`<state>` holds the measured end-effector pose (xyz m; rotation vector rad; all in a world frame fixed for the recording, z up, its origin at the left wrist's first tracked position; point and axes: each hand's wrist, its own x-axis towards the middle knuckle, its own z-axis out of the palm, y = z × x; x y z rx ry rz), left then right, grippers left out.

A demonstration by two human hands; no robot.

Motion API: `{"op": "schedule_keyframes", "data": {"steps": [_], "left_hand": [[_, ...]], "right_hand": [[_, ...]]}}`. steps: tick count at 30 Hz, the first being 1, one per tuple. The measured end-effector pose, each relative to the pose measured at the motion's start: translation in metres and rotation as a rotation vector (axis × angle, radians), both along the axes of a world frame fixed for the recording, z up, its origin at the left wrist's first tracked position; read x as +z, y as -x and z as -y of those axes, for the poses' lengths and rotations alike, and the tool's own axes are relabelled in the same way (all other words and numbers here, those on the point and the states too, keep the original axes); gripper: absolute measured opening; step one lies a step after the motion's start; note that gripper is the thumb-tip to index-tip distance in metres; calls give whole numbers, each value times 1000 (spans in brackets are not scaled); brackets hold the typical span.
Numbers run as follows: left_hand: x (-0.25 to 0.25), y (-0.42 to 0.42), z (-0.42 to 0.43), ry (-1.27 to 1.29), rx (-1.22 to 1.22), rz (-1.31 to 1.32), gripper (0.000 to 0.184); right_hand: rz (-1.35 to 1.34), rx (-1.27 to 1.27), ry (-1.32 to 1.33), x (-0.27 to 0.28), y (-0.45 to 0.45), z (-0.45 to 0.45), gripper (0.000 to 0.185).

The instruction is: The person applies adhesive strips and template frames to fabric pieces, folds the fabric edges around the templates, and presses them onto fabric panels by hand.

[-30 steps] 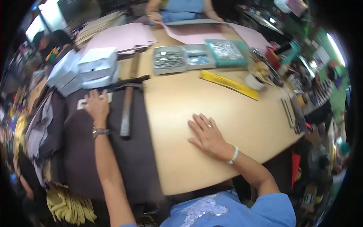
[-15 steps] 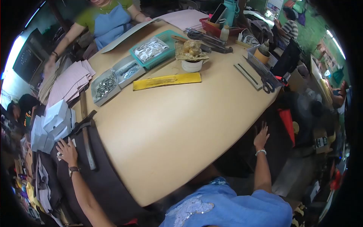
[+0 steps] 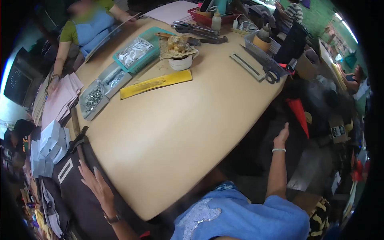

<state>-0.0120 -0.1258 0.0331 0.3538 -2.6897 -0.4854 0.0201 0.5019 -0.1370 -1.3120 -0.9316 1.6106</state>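
Observation:
My left hand (image 3: pixel 98 187) is open, fingers stretched out, above the dark brown sheet (image 3: pixel 76 204) at the table's left side. Its fingertips overlap the lower handle of a hammer, and I cannot tell whether they touch. Left of the hand, a white rectangular outline (image 3: pixel 65 171) shows on the sheet. Beyond the fingers lie hammers (image 3: pixel 78 141), one with a wooden handle (image 3: pixel 75 119). My right hand (image 3: pixel 281 137) is held out past the table's right edge, seen side-on with fingers extended. It holds nothing visible, over dark material.
White boxes (image 3: pixel 50 144) are stacked at the left. On the table (image 3: pixel 160 132) are a tray of metal parts (image 3: pixel 94 100), a teal basket (image 3: pixel 154 38), a yellow strip (image 3: pixel 156 85), a white cup (image 3: pixel 181 63) and scissors (image 3: pixel 272 76). Across it, a person's hand (image 3: pixel 53 85) rests on pink sheets (image 3: pixel 64 100).
My left hand has moved off the white rectangle, toward me and right. My right hand has turned side-on. The view has shifted, and the other person's hand has come onto the pink sheets.

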Motion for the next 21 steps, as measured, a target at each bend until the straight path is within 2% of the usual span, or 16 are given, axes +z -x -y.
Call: {"op": "schedule_keyframes", "data": {"steps": [2,3,5,7,8,11,12,14,15,16,18,19,21], "left_hand": [[3,-17,-36,-348,-221,-105,62],[1,-27,-54,-521,-324,-154,63],[-1,-42,-104,-767,-425,-50,66],[-15,-48,-144,-989,-667,85,80],[-14,-47,-167,-1071,-692,157,87],[-21,-35,-208,-1330,-694,260,113],[-22,-32,-213,-1464,-680,249,105],[-43,-24,-208,-1445,-573,176,84],[-37,-20,-201,-1593,-535,174,57],[-37,-21,-191,-1644,-447,139,52],[-39,-24,-168,-1747,-275,62,42],[-30,-27,-158,-1832,-218,6,42],[-25,-34,-133,-1774,-174,-81,43]], "right_hand": [[-467,126,72,61,-9,19,47],[-508,184,30,86,-9,33,45],[-534,297,1,141,2,81,43],[-535,418,68,195,23,152,42],[-545,485,130,210,34,183,42],[-767,929,385,206,64,247,48],[-802,1051,510,205,72,269,50],[-997,1386,459,203,83,303,57],[-1050,1524,533,198,90,312,62],[-751,1498,340,192,88,316,57],[-343,1703,-765,183,93,299,52],[-137,1678,-1073,172,92,292,48],[197,1655,-1275,160,82,285,52]]}}
